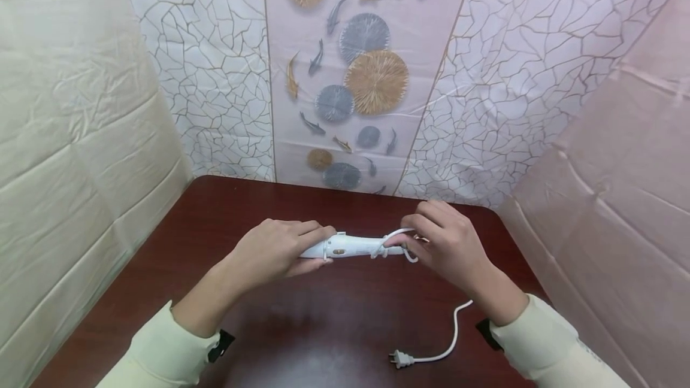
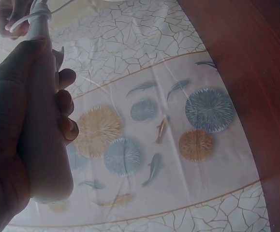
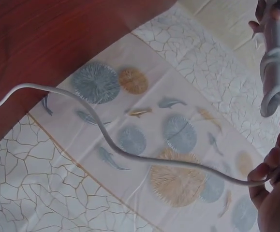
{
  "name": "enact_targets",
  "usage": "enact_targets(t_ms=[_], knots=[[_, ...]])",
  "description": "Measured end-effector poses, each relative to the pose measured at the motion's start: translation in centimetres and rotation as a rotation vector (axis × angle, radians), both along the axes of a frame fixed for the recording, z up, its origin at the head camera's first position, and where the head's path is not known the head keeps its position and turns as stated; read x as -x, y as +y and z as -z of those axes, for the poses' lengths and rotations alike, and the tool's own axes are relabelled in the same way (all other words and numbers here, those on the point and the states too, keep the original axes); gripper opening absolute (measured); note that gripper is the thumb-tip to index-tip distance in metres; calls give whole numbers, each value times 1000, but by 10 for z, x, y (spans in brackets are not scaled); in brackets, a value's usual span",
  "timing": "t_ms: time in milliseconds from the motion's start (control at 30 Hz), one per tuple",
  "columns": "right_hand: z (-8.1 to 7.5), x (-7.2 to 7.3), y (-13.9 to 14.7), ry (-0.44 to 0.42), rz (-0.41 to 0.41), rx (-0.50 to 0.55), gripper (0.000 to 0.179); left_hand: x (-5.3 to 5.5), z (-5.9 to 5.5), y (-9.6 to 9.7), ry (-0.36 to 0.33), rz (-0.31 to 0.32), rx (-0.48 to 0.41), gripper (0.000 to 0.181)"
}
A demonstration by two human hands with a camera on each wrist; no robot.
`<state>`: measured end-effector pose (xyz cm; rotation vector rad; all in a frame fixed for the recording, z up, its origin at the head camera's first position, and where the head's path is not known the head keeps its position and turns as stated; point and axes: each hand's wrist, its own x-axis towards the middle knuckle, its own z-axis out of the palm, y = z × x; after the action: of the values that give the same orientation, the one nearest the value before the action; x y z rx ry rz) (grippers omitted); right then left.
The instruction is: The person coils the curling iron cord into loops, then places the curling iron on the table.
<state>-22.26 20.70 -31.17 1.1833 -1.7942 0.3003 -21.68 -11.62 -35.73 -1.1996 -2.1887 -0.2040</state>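
Note:
My left hand (image 1: 272,250) grips a white hair straightener (image 1: 350,246) by its thicker end, holding it level above the table. In the left wrist view, fingers and thumb wrap round the straightener's smooth body (image 2: 48,154). Loops of white power cord (image 3: 277,60) circle its narrow end. My right hand (image 1: 447,244), beside that end, pinches the cord (image 3: 173,163) between thumb and fingers. From there the cord runs down to the table, passing partly out of sight behind the right hand and forearm. Its two-pin plug (image 1: 401,359) lies near the front.
A dark red-brown table (image 1: 291,310) lies beneath both hands. Behind it hangs a patterned cloth (image 1: 377,82) with fish and round motifs. Pale cloth walls (image 1: 81,106) stand on the left and right sides.

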Motion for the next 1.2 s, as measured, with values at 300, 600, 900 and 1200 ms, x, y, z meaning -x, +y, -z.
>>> enact_targets(t_ms=[300, 600, 900, 1200], knots=[[0, 15, 8, -209, -117, -7, 15, -2, 3, -4, 20, -22, 14, 48], [6, 24, 15, -336, -105, 44, 8, -4, 1, -3, 102, 7, 13, 50], [19, 31, 17, -617, -80, 137, 17, -4, -7, -1, 164, 6, 18, 51], [33, 28, 12, -871, -68, 166, 16, -3, -14, 4, 159, 1, -13, 56]])
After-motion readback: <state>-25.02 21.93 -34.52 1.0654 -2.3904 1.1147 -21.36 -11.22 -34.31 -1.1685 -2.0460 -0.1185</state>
